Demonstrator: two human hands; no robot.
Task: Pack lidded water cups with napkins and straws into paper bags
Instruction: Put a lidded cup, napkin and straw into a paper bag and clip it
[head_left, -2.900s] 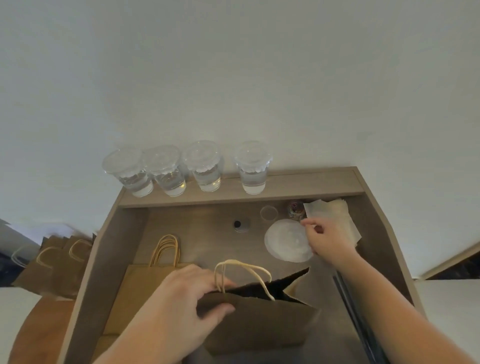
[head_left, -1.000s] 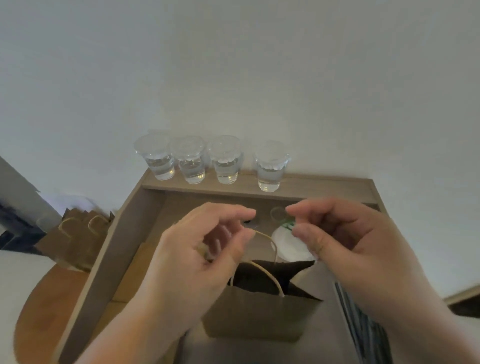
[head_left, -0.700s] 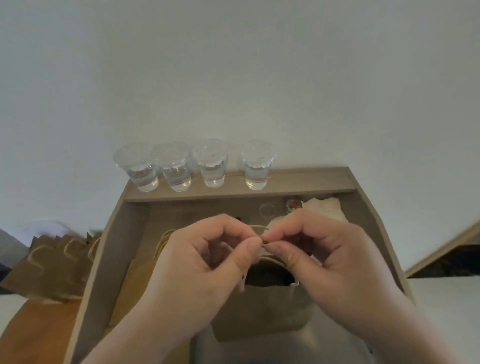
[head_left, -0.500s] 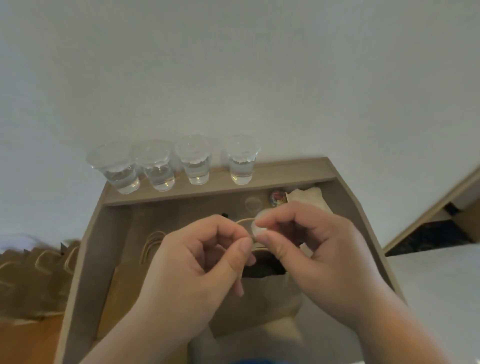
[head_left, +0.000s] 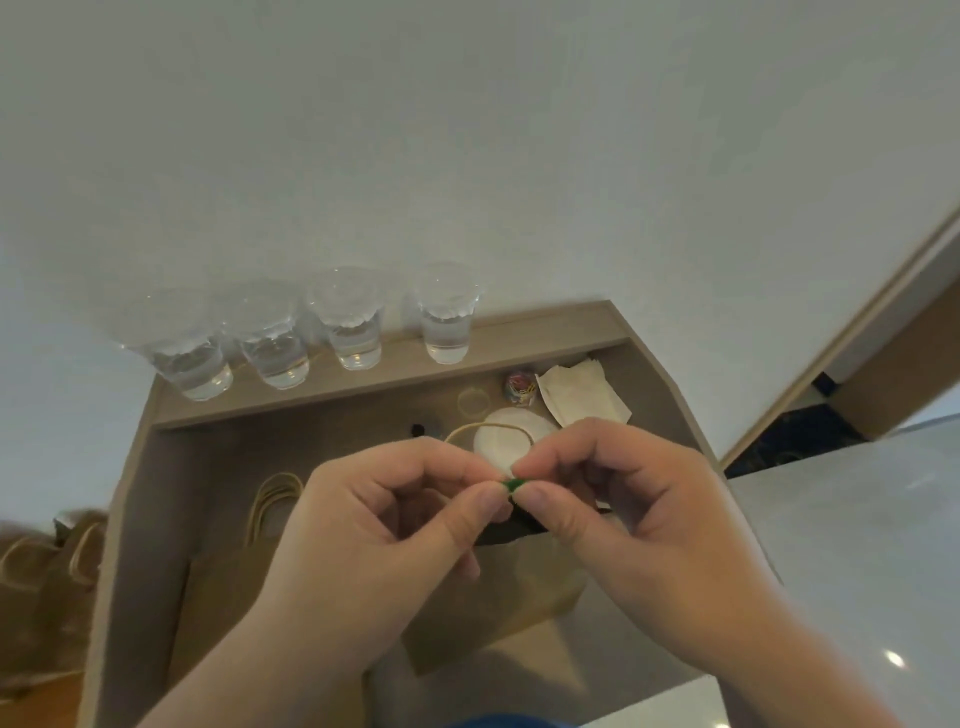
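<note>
The left hand (head_left: 363, 530) and right hand (head_left: 623, 519) pinched a small green piece (head_left: 514, 484) together above the brown paper bag (head_left: 519, 592), near in the wooden tray (head_left: 135, 519). Light and floppy, the bag seemed best held by its twisted paper handles (head_left: 488, 426).

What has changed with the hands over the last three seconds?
The right hand came back from the far corner by the napkins to above the paper bag. The left hand rose from the bag's top to meet it. Both now pinch a small green piece, perhaps a clip. The four cups, napkins and bag stayed put.
</note>
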